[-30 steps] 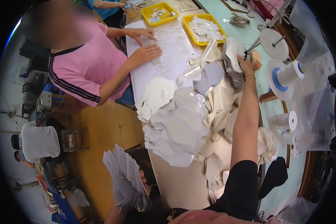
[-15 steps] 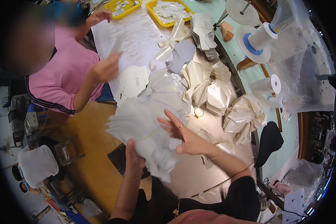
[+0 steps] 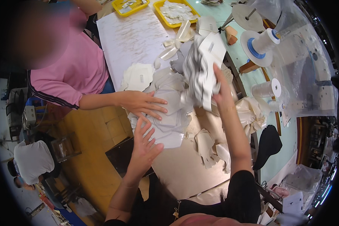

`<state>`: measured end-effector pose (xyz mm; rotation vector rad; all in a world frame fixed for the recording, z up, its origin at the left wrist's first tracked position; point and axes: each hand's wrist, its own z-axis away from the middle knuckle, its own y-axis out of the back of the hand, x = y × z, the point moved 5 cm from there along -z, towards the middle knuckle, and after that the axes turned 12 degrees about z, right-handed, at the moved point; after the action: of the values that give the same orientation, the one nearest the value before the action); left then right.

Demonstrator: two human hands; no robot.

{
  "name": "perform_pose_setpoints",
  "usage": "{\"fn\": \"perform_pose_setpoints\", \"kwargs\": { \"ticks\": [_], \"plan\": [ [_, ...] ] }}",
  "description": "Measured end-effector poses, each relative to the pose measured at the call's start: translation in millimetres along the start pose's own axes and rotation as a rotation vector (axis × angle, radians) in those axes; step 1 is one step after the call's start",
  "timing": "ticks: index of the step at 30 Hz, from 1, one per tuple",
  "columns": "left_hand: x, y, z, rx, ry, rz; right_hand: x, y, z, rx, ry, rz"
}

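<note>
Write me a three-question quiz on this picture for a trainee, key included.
1. Which of the camera wearer's hands grips the stack of white pieces?
2. True or false: the wearer's left hand holds nothing.
3. How many yellow trays show near the top of the picture?

Key:
1. The right hand.
2. True; its fingers are spread, with nothing gripped.
3. Two.
</note>
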<state>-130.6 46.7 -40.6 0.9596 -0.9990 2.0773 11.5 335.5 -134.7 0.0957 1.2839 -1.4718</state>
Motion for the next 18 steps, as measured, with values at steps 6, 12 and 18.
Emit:
{"fn": "perform_pose_setpoints", "kwargs": {
  "ticks": [6, 12, 18],
  "plan": [
    [-8, 55, 31, 0.2, 0.094, -0.005, -50, 70, -105, 0.081, 0.205, -0.174],
    [-11, 81, 39, 0.254, 0.111, -0.038, -92, 138, -107, 0.237, 0.307, 0.024],
    [-15, 72, 35, 0.21, 0.157, -0.036, -105, 148, -142, 0.321, 0.366, 0.114]
  ]
}}
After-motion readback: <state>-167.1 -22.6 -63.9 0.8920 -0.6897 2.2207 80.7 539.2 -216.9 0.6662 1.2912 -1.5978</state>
